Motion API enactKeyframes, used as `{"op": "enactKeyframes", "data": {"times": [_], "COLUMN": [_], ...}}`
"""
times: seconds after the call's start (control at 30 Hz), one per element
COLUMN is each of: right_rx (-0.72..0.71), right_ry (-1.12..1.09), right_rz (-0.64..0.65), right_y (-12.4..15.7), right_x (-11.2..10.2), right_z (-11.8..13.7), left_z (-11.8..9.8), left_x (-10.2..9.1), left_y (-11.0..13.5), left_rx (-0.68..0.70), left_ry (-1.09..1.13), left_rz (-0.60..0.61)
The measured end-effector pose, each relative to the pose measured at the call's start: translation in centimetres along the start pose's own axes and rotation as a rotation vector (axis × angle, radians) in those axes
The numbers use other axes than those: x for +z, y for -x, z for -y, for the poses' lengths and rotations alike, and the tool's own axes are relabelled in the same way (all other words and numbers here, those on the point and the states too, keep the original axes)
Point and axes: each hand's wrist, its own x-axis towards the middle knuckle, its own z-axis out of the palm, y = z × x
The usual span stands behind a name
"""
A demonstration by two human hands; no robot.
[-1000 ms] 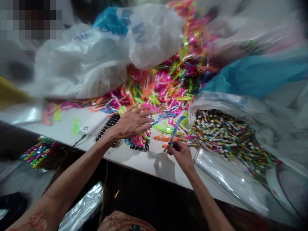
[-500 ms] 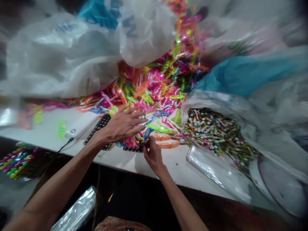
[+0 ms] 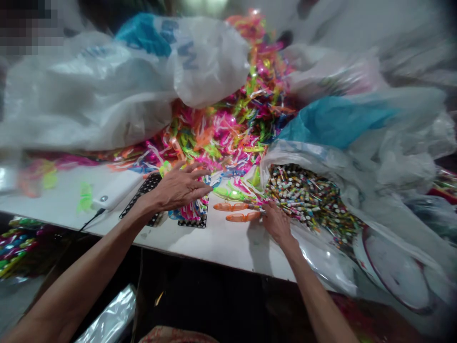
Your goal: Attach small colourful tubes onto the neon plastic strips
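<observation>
My left hand [image 3: 180, 188] lies palm down with its fingers spread, over a bundle of pink, white and blue plastic pieces [image 3: 193, 209] on a black board with white dots [image 3: 192, 223]. Part of the bundle is hidden beneath it. To the right, my right hand [image 3: 276, 221] has its fingers drawn together at the narrow end of a see-through orange plastic piece [image 3: 243, 217]. A second orange piece [image 3: 230, 206] lies just above, almost parallel. Beyond them is a green plastic piece [image 3: 230, 193]. The exact fingertip contact is partly hidden.
A heap of bright plastic pieces [image 3: 221, 128] spreads across the back between large white bags [image 3: 85, 95]. Many small printed sticks [image 3: 307, 190] spill from a bag at right, near clear plastic sleeves [image 3: 324, 259] and a round basin [image 3: 392, 271]. A white corded device [image 3: 116, 190] sits left.
My right hand has moved right, from the bundle beside my left hand to the ends of the orange pieces. The small blue piece it held has left its fingers. My left hand stays spread.
</observation>
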Motion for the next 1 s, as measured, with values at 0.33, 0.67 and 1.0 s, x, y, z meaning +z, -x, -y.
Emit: {"op": "enactKeyframes", "data": {"times": [0.33,0.67,1.0], "right_rx": [-0.134,-0.098,-0.113], "right_ry": [0.041,-0.022,0.254], "right_rz": [0.079,0.116,0.200], "right_y": [1.6,-1.9,-6.1], "right_x": [1.2,-0.1,0.3], "right_z": [1.7,1.1,2.7], "left_z": [-0.2,-0.1,-0.4], "left_x": [-0.3,-0.4,-0.4], "left_y": [0.3,0.1,0.0], "left_rx": [-0.044,-0.028,-0.027], "left_ry": [0.015,0.029,0.023], "left_rz": [0.017,0.015,0.003]}}
